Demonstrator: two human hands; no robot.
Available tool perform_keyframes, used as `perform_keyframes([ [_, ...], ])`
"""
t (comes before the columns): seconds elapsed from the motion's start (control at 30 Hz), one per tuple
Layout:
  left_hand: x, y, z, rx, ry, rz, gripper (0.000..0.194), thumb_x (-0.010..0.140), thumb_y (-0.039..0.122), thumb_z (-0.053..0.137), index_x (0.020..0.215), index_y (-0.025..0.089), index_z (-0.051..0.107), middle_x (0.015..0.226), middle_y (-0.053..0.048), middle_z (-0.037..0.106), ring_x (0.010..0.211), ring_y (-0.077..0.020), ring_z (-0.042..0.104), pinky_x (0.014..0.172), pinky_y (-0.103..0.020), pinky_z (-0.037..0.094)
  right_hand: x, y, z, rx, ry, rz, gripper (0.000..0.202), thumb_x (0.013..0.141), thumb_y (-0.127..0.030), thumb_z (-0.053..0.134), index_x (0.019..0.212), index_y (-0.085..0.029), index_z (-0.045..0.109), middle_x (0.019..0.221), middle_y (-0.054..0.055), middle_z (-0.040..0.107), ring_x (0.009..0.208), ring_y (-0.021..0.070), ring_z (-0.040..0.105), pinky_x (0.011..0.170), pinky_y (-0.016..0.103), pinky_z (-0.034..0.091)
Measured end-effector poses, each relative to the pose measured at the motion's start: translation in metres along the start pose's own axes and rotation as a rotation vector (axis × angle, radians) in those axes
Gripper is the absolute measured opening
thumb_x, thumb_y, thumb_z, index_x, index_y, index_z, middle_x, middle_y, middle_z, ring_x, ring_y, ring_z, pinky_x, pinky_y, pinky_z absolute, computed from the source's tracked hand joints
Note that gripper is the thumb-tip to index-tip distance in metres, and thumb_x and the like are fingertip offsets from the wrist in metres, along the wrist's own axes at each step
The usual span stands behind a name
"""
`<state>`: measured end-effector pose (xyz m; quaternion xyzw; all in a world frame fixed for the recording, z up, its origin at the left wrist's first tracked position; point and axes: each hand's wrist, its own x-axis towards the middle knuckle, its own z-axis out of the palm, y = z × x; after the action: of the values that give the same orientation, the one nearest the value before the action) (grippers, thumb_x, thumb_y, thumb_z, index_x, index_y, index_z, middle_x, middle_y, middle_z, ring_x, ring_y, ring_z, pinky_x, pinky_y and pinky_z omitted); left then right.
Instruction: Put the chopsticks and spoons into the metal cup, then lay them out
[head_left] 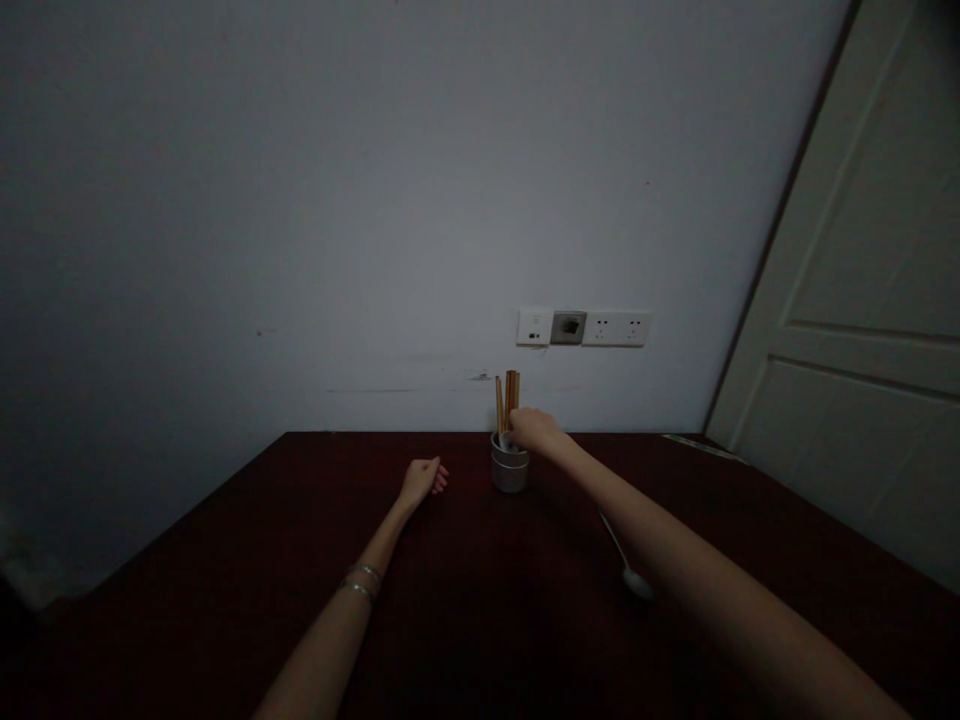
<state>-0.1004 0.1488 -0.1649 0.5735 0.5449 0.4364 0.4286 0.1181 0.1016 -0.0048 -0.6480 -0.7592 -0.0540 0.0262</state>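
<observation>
A grey cylindrical utensil holder (509, 470) stands upright near the back of the dark red table. Several wooden chopsticks (511, 392) rise out of it, and a pale, rounded thing shows at its mouth. My right hand (534, 429) is over the holder's right rim, its fingers closed and pointing down; what they pinch, if anything, is hidden. To the left of the holder, apart from it, my left hand (424, 481) rests on its side with loosely curled, slightly parted fingers and nothing in them. A long-handled spoon (637, 583) lies beside my right forearm, which partly covers it.
The dark red table (300, 510) ends at a plain pale wall (390, 220). Power sockets (616, 328) and a grey outlet (568, 328) sit on the wall above the table's back edge. A panelled door (855, 300) rises on the right.
</observation>
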Motion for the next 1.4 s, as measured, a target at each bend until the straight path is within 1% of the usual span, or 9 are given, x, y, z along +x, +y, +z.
perform_keyframes([
  [0.1, -0.002, 0.002, 0.000, 0.007, 0.007, -0.001, 0.038, 0.083, 0.034, 0.034, 0.062, 0.010, 0.055, 0.046, -0.001, 0.054, 0.039, -0.0083, 0.049, 0.041, -0.019, 0.034, 0.001, 0.000, 0.001, -0.001, -0.002, 0.001, 0.033, 0.074, -0.021, 0.050, 0.104, -0.012, 0.060, 0.103, 0.019, 0.062, 0.094, 0.0299, 0.060, 0.071, 0.037, 0.048],
  [0.47, -0.006, 0.006, 0.000, 0.024, 0.009, -0.006, 0.038, 0.084, 0.032, 0.034, 0.062, 0.010, 0.056, 0.047, -0.001, 0.055, 0.040, -0.0078, 0.050, 0.042, -0.018, 0.035, 0.000, 0.001, 0.002, 0.005, -0.018, 0.005, 0.032, 0.075, -0.025, 0.050, 0.104, -0.015, 0.061, 0.104, 0.017, 0.063, 0.094, 0.0279, 0.060, 0.071, 0.035, 0.048],
  [0.63, -0.006, 0.005, 0.000, 0.022, 0.007, 0.006, 0.037, 0.084, 0.031, 0.034, 0.062, 0.010, 0.056, 0.047, -0.001, 0.054, 0.040, -0.0080, 0.049, 0.041, -0.018, 0.035, -0.001, 0.001, 0.001, 0.008, -0.008, 0.006, 0.033, 0.073, -0.024, 0.050, 0.104, -0.014, 0.060, 0.104, 0.017, 0.062, 0.093, 0.0291, 0.060, 0.070, 0.037, 0.048],
  [0.87, -0.002, 0.002, 0.000, 0.038, 0.002, 0.008, 0.040, 0.082, 0.038, 0.036, 0.062, 0.010, 0.056, 0.048, -0.001, 0.055, 0.039, -0.0079, 0.049, 0.041, -0.019, 0.035, -0.002, 0.006, -0.004, 0.038, 0.037, -0.016, 0.031, 0.073, -0.026, 0.049, 0.100, -0.017, 0.062, 0.101, 0.014, 0.064, 0.090, 0.0269, 0.061, 0.068, 0.034, 0.048],
  [1.07, 0.001, -0.002, 0.000, 0.023, -0.004, 0.023, 0.039, 0.083, 0.034, 0.034, 0.062, 0.010, 0.057, 0.048, -0.002, 0.055, 0.039, -0.0082, 0.049, 0.041, -0.019, 0.034, -0.009, 0.013, -0.013, 0.074, 0.091, -0.012, 0.032, 0.075, -0.028, 0.047, 0.101, -0.019, 0.063, 0.102, 0.012, 0.064, 0.092, 0.0247, 0.060, 0.072, 0.032, 0.046],
  [1.23, 0.002, -0.003, 0.000, 0.032, -0.007, 0.017, 0.039, 0.083, 0.034, 0.033, 0.062, 0.010, 0.057, 0.048, -0.002, 0.055, 0.040, -0.0082, 0.049, 0.040, -0.019, 0.035, -0.009, 0.028, -0.022, 0.141, 0.141, 0.024, 0.034, 0.076, -0.029, 0.045, 0.104, -0.020, 0.063, 0.100, 0.010, 0.065, 0.091, 0.0227, 0.060, 0.072, 0.030, 0.045],
  [1.3, 0.002, -0.004, 0.000, 0.026, -0.008, 0.022, 0.039, 0.083, 0.034, 0.033, 0.063, 0.010, 0.057, 0.048, -0.002, 0.055, 0.039, -0.0080, 0.049, 0.040, -0.019, 0.034, -0.010, 0.040, -0.027, 0.176, 0.179, 0.038, 0.034, 0.076, -0.029, 0.045, 0.104, -0.020, 0.063, 0.101, 0.009, 0.065, 0.092, 0.0217, 0.060, 0.073, 0.029, 0.044],
  [1.4, 0.003, -0.005, 0.000, 0.019, -0.010, 0.031, 0.039, 0.084, 0.033, 0.034, 0.063, 0.010, 0.056, 0.048, -0.001, 0.054, 0.039, -0.0080, 0.048, 0.040, -0.019, 0.034, -0.014, 0.065, -0.029, 0.242, 0.232, 0.071, 0.033, 0.076, -0.030, 0.045, 0.101, -0.019, 0.065, 0.100, 0.009, 0.066, 0.091, 0.0204, 0.060, 0.073, 0.026, 0.043],
])
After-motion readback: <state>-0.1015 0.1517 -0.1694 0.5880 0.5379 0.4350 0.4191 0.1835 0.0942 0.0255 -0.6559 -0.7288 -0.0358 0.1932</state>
